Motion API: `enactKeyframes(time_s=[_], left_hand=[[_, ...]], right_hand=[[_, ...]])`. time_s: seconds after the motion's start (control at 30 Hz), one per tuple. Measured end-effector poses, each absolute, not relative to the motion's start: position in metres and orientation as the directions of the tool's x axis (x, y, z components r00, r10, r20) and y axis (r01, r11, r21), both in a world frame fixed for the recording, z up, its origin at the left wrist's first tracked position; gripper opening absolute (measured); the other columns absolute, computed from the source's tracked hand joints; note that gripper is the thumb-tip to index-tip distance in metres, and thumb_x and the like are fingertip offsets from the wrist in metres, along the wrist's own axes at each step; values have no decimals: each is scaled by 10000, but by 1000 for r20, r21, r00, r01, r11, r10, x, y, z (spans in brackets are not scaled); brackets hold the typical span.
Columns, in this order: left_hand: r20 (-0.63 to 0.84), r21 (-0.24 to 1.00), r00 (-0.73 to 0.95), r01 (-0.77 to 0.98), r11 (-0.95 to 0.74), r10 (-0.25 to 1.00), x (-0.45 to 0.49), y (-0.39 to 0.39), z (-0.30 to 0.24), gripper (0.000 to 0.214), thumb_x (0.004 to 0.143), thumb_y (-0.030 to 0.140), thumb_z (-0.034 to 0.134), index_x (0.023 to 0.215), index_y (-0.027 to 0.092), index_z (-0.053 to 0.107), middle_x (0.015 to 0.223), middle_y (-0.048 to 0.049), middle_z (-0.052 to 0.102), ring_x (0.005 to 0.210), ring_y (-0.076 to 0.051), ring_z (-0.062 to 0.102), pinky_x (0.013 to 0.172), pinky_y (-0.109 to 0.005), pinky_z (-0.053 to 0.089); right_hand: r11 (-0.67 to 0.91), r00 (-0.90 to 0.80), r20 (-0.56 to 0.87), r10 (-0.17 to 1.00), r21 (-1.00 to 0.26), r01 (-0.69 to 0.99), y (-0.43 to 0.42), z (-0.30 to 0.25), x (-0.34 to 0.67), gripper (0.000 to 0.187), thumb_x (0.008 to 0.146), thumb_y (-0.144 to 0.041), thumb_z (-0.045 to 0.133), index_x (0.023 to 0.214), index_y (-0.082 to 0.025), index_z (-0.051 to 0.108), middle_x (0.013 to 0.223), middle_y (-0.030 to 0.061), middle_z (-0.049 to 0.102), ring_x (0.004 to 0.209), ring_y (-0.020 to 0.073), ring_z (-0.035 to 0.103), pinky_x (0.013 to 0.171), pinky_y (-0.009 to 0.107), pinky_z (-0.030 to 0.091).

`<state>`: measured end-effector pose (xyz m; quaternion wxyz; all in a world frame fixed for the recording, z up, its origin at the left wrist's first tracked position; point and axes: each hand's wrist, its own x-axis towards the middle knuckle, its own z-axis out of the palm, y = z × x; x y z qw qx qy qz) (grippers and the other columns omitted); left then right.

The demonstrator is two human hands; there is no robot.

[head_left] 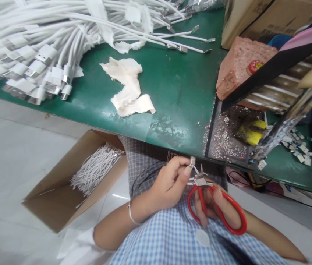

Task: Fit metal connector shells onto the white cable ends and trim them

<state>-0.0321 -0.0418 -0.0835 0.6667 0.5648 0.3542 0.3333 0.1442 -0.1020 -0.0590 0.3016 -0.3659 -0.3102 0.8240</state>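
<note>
Pinching connector, left fingers bent, right hand gripping red-handled scissors

My left hand pinches a metal plug beside the scissors in my right hand; white cables lie on the green table.

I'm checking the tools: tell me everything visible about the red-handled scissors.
The scissors have two large red loop handles, plastic-looking and spread apart, and short, pointed metal blades. The right hand grips them through the loops, blades aimed toward the green bench. White strands lie close to the blades; contact is unclear.
</note>
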Motion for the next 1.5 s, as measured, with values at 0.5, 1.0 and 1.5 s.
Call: enactKeyframes(time_s=[0.5, 1.0, 1.5], left_hand=[[-73, 982, 508, -114, 151, 858, -29, -42, -82, 208, 1033, 366, 425, 1099, 180, 492, 650, 58, 453, 533, -81, 390, 520, -201, 334], [-35, 982, 534, -137, 128, 845, -28, -42, -81, 205, 1038, 374, 398, 1038, 183, 473, 639, 55, 490, 516, -82, 414, 508, -198, 349], [-148, 964, 497, -122, 238, 855, -25, -43, -75, 320, 1002, 484, 450, 982, 172, 515, 626, 51, 493, 530, -90, 433, 523, -211, 363]], right_hand=[[-594, -497, -411, 764, -748, -296, -102, -56, 129, 679, 867, -815, 351, 693, -193, 558, 538, -16, 490, 416, 82, 341, 386, 222, 219], [-613, -435, -473, 766, -740, -275, -105, -52, 121, 716, 823, -863, 342, 652, -197, 545, 529, -22, 468, 409, 79, 280, 384, 221, 208], [-575, -459, -438, 773, -789, -215, -107, -60, 124, 719, 877, -825, 244, 753, -190, 558, 519, 8, 513, 389, 96, 276, 370, 233, 169]])
